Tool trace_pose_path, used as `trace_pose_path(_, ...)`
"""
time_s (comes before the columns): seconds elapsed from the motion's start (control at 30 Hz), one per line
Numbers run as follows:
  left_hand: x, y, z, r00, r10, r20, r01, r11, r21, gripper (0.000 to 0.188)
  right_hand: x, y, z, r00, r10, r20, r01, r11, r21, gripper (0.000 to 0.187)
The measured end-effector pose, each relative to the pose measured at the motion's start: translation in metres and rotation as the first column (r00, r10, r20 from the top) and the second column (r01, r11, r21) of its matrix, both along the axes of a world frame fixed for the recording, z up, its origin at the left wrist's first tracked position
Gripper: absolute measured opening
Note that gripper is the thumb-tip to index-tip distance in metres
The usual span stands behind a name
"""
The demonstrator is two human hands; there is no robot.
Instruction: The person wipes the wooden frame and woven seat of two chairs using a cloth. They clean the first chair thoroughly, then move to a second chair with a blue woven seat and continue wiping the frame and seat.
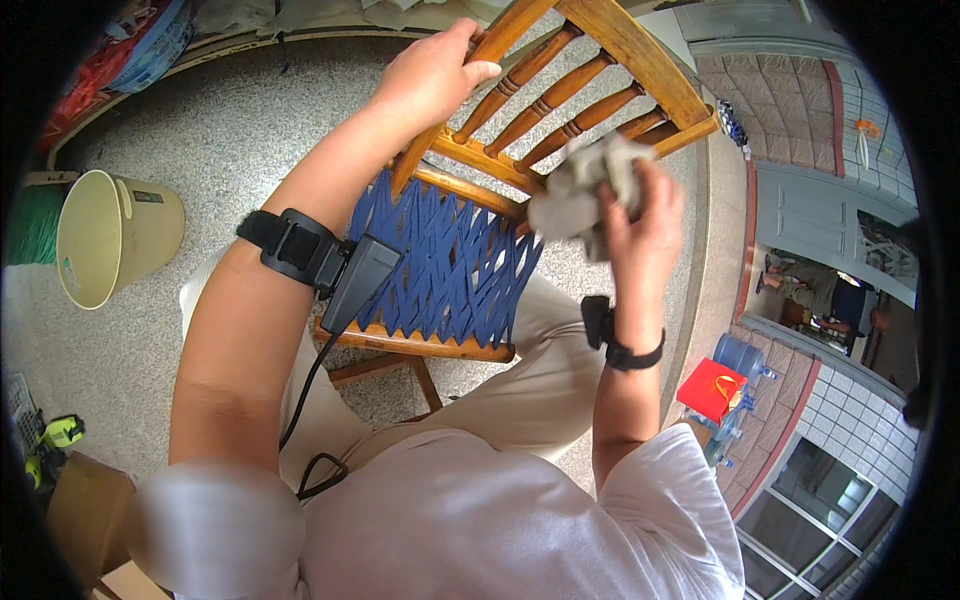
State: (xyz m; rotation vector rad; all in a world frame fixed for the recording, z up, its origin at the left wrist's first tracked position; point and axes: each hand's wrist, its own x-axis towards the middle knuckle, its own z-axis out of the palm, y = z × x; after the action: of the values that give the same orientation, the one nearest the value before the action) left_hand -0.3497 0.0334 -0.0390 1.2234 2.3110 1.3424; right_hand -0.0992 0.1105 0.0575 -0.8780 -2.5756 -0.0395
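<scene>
I judge the step in hand to be wiping down the back of a wooden chair (470, 192). It stands at centre, between the wearer's legs, its blue woven seat (440, 265) on the near side and its back on the far side. The left hand (430, 85) has its grip closed around the far left post. The right hand (645, 215) has its grip bunched on a grey cloth (575, 200) at the right end of the back; both are blurred, and I cannot tell whether the cloth touches the wood. In my judgement, the next move calls for a steady left hold and the cloth pressed along the rails and spindles.

Count: one chair; one cloth; two hands, both occupied. I count at least four spindles (545, 110), the cloth hiding part of the row. On the floor at far left I record one cream bucket (150, 235). At right I record one red bag (712, 390) and at least two blue water jugs (740, 352), partly covered, so I cannot certify their exact number.
</scene>
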Motion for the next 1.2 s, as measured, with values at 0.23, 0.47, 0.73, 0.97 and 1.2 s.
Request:
trace_pose_path(0.23,-0.004,0.003,-0.002,0.999,-0.034,0.040,0.033,0.999,0.018,0.046,-0.041,0.002,-0.051,0.998,0.043,-0.053,-0.036,0.992,0.125,0.048)
trace_pose_path(0.47,-0.005,-0.001,0.005,0.998,-0.047,0.052,0.045,0.998,0.033,0.047,-0.043,-0.040,-0.066,0.985,0.100,0.142,-0.081,0.988,-0.135,0.037)
trace_pose_path(0.73,-0.006,-0.017,0.035,0.918,-0.119,0.378,0.100,0.993,0.070,0.033,-0.101,-0.068,-0.079,0.976,0.218,0.027,-0.214,0.971,-0.105,0.045)
trace_pose_path(0.97,-0.006,-0.010,0.023,0.939,-0.116,0.324,0.089,0.991,0.097,0.033,-0.074,-0.070,-0.098,0.932,0.314,0.181,-0.301,0.949,-0.095,0.033)
trace_pose_path(1.2,-0.003,-0.015,0.026,0.956,-0.100,0.275,0.070,0.991,0.114,0.032,-0.052,-0.087,-0.112,0.956,0.156,0.250,-0.084,0.958,-0.274,0.030)
